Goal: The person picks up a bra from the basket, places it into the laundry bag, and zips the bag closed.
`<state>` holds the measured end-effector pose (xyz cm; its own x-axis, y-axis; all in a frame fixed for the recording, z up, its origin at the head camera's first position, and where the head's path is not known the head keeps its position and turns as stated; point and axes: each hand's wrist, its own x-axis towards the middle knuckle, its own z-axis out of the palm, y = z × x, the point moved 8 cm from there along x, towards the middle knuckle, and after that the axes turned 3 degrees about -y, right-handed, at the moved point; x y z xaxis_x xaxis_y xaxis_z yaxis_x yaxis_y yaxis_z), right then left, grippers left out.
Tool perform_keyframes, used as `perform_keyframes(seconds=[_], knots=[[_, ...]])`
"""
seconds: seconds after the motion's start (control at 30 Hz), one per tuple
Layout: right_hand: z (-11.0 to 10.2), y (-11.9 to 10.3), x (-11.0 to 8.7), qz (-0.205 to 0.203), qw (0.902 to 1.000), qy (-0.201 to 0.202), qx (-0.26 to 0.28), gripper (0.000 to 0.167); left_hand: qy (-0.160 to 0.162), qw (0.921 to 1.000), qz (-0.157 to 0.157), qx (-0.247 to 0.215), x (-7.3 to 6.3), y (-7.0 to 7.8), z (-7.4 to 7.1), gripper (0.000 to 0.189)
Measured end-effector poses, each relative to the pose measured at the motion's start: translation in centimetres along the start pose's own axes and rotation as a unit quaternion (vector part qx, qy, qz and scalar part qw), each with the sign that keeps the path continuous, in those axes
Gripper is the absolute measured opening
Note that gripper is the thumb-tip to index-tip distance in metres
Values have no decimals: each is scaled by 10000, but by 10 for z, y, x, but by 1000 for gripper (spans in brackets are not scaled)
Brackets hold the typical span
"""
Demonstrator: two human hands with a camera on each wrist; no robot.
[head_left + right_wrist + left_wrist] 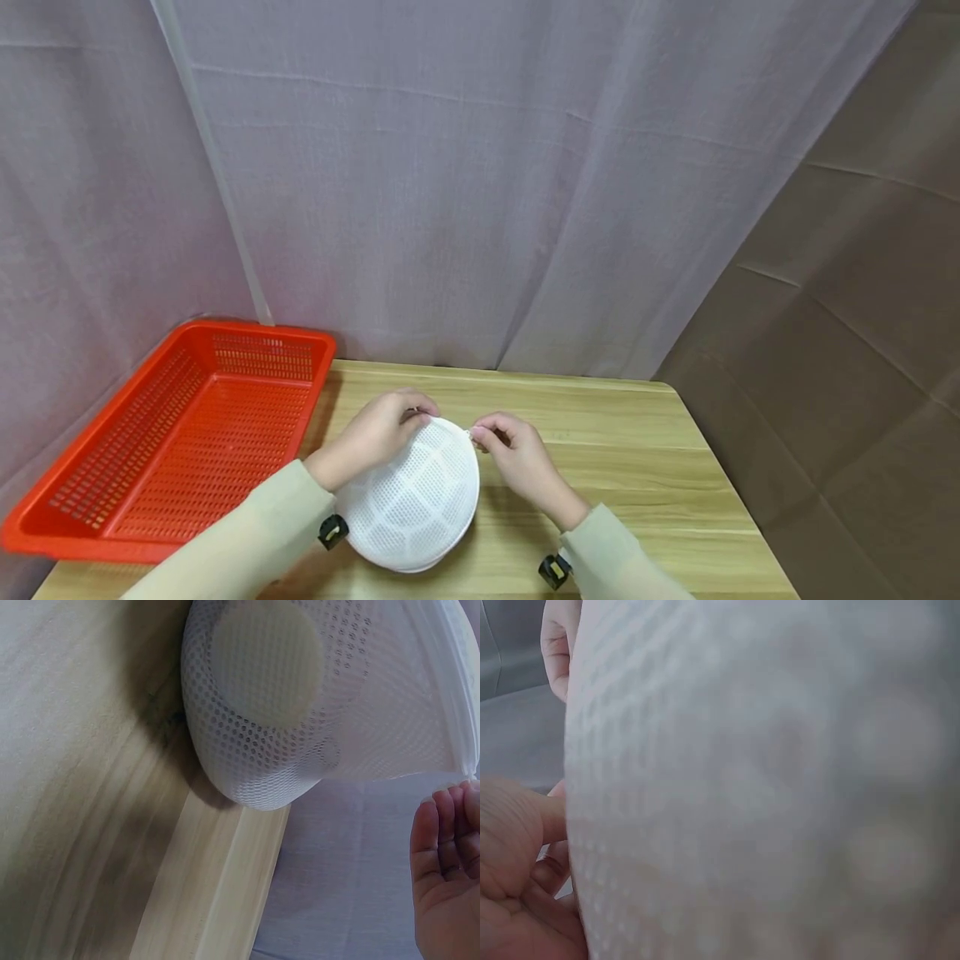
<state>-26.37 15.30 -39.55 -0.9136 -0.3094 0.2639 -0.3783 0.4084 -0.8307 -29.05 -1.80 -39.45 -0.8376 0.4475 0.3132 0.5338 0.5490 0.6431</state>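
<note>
A round white mesh laundry bag (416, 504) is held above the wooden table, its domed side bulging in the right wrist view. Along its rim runs a white zipper band (452, 690). My left hand (382, 433) grips the far rim, thumb on the mesh face. At the rim's right side, my right hand (516, 454) pinches a small white end of the zipper between thumb and fingertips; its exact shape is hidden. A pale round disc (266, 664) shows through the mesh. Blurred mesh fills most of the left wrist view.
A red plastic basket (217, 450) with slotted walls stands on the left of the wooden table (637, 467). Grey cloth (450, 183) hangs behind the table, and a brown cloth (847, 350) hangs along its right side.
</note>
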Motion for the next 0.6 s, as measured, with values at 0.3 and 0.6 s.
perform_keyframes(seconds=[0.3,0.6], knots=[[-2,-1,0,73,9999,56,-49,8,57,9998,-137,-121,-1,-5,-3,12],[-20,10,8,-51,9992,392,25,9,201,9987,29,-457,0,6,-4,12]])
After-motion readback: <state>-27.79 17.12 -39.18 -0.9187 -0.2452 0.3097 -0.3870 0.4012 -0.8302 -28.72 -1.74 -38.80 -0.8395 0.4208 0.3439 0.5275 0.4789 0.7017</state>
